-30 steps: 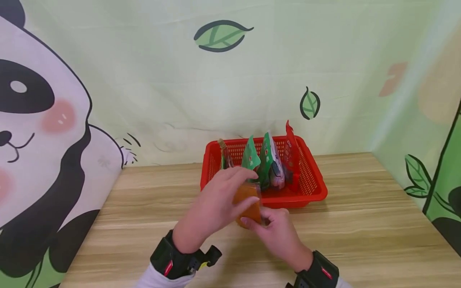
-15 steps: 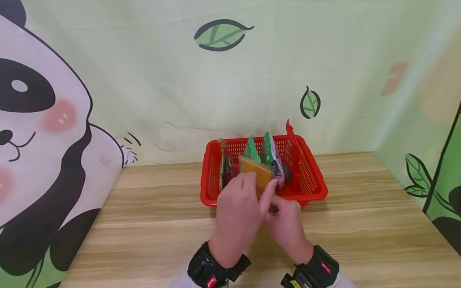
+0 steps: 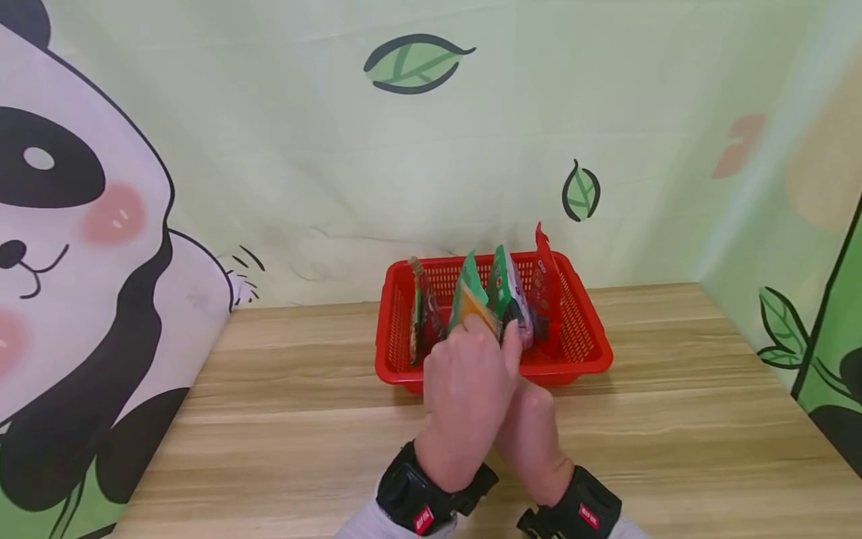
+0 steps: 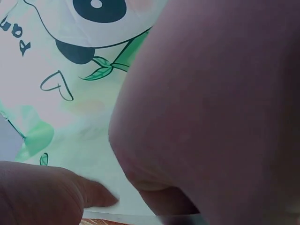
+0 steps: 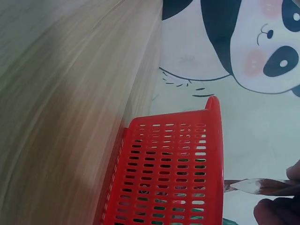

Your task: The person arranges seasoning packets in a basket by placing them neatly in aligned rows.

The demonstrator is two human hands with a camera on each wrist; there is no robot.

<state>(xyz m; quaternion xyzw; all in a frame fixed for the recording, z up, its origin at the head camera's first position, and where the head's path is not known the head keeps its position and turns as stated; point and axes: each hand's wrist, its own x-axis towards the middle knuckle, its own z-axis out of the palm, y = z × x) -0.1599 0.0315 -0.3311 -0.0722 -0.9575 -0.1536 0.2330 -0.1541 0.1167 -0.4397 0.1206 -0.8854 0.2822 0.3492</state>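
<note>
A flat orange packet in clear film (image 3: 477, 305) is tilted over the front of the red basket (image 3: 587, 367), overlapping a green packet (image 3: 474, 273). My left hand (image 3: 465, 393) grips it from above, thumb pointing up along its right side. Crossing behind and below that hand, my right hand (image 3: 532, 434) has its fingers largely hidden in the head view. In the right wrist view, dark fingertips (image 5: 276, 213) pinch the packet's clear film (image 5: 258, 186) edge-on, beside the basket wall (image 5: 214, 145). The left wrist view is mostly filled by the left hand (image 4: 206, 108).
Inside the basket stand a brown clear-topped bag (image 3: 428, 307) at left, a green-and-purple bag (image 3: 505, 284) in the middle and a red bag (image 3: 547, 296) at right. The wooden table (image 3: 283, 419) ends at a printed panda cloth (image 3: 303, 172) behind.
The orange packet has moved from in front of the basket up over its rim and turned. My left hand has swung right, across the right hand, and now covers most of the packet.
</note>
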